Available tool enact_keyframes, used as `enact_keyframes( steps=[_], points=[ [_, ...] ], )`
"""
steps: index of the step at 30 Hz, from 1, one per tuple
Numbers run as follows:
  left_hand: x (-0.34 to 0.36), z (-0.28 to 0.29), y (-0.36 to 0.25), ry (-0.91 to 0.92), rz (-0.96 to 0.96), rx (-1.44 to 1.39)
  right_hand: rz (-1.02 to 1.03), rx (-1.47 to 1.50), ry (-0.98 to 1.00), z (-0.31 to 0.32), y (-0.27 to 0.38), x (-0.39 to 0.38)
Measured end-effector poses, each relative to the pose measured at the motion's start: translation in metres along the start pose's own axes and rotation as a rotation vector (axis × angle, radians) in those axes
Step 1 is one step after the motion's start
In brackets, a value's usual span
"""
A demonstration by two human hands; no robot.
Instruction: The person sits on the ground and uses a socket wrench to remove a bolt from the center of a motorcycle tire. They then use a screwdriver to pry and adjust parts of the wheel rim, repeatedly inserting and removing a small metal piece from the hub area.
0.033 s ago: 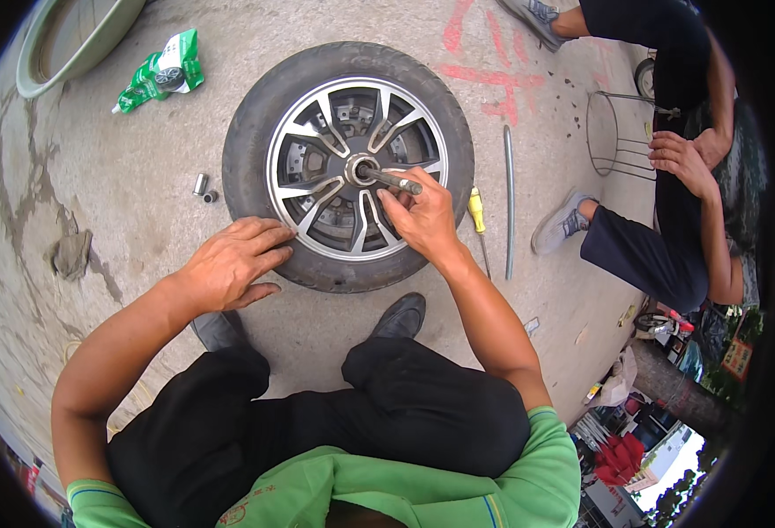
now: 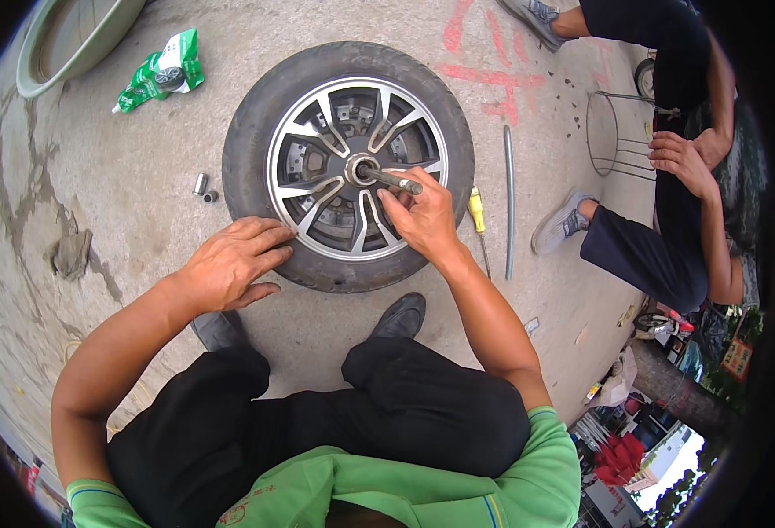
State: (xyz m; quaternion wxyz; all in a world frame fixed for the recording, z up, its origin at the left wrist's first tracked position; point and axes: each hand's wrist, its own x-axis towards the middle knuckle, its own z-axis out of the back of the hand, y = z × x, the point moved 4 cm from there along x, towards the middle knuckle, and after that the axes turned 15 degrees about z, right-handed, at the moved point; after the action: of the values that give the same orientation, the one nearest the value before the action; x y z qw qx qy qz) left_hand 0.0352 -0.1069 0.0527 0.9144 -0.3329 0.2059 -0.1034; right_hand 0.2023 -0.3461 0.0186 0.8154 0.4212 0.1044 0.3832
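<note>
A wheel lies flat on the concrete, with a black tire and a silver spoked rim. At its centre is the hub, with a dark metal rod in its bore, angled out to the right. My right hand grips the rod. My left hand rests, fingers apart, on the tire's lower-left edge. Two small metal sleeves lie left of the wheel; a yellow-handled screwdriver and a long grey bar lie to its right.
A green pouch and a pale green basin are at upper left; a dark rag lies at left. Another person's legs and hands are at right, beside a wire rack. Assorted items crowd the lower right.
</note>
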Motion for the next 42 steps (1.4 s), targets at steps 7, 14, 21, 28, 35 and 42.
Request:
enact_keyframes(
  steps=[7,14,21,28,35,42],
  points=[
    [0.0,-0.001,0.0,0.011,0.006,0.025,0.004,-0.001,0.0,-0.001,-0.002,-0.002],
    [0.0,-0.001,0.0,0.011,0.006,0.027,-0.004,0.009,-0.004,-0.001,-0.003,-0.002],
    [-0.002,-0.001,0.001,0.007,0.003,0.018,-0.027,-0.013,-0.044,0.004,0.01,-0.01],
    [-0.001,-0.001,0.001,0.009,0.0,0.022,0.179,0.049,0.036,-0.009,0.031,-0.037],
    [-0.007,-0.004,0.002,0.035,0.006,0.064,0.234,0.028,0.103,-0.028,0.034,-0.049],
    [-0.046,-0.013,0.022,-0.086,-0.124,0.105,0.244,0.047,0.062,-0.025,0.034,-0.051]
  ],
)
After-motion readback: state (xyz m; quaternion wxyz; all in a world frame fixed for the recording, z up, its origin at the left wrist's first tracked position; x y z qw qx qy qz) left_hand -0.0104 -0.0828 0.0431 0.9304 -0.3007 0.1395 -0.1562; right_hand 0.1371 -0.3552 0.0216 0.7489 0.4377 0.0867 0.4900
